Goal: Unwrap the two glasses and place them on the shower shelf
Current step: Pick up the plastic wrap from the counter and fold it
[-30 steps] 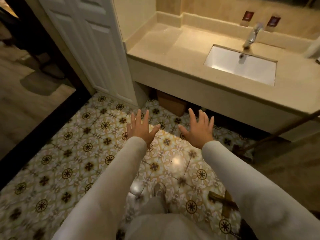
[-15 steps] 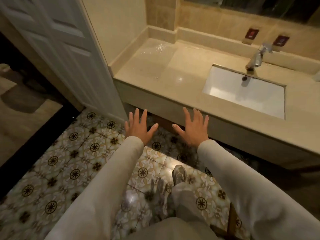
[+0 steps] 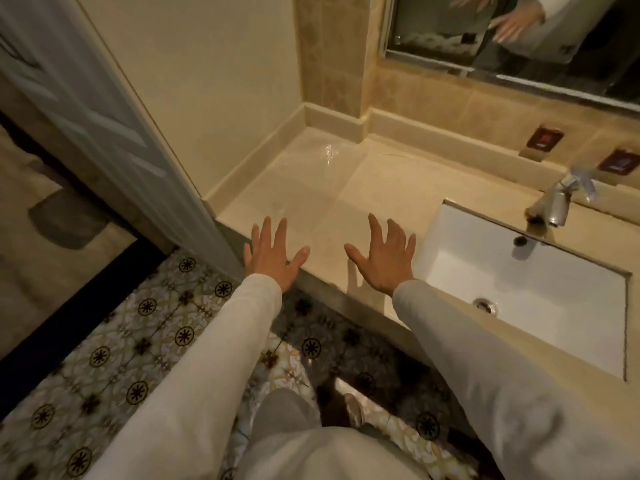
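Floor (image 3: 114, 351): patterned tile, cream with dark rosettes, running from a dark threshold strip on the left up to the base of the vanity.
Door (image 3: 104, 126): white, panelled, standing open at the left, its edge just beside the near-left corner of the counter.
Counter (image 3: 346, 188): pale beige stone, glossy, with a low upstand along the wall; a glint of light shows near its back left corner.
Mirror (image 3: 519, 32): over the counter at top right — in it, a pale sleeve and a spread hand, blurred.
Basin (image 3: 540, 292): white, rectangular, sunk into the right part of the counter, drain near its front edge.
Tap (image 3: 557, 202): chrome, behind the basin, spout aimed into it.
Wall plates (image 3: 544, 137): two small dark red squares on the tiled wall behind the tap; what they are I cannot tell.
Left hand (image 3: 272, 256): palm down, fingers spread wide, holding nothing, over the front edge of the counter near the door.
Right hand (image 3: 384, 259): likewise flat and splayed, empty, over the counter just left of the basin — its shadow lies on the stone below, so it looks raised off the surface.
Sleeves (image 3: 194, 368): cream, long, covering both arms to the wrist.
Shoe (image 3: 355, 408): light toe showing on the tile below, between the arms.
Glasses: none in sight from here, nor any shower shelf.
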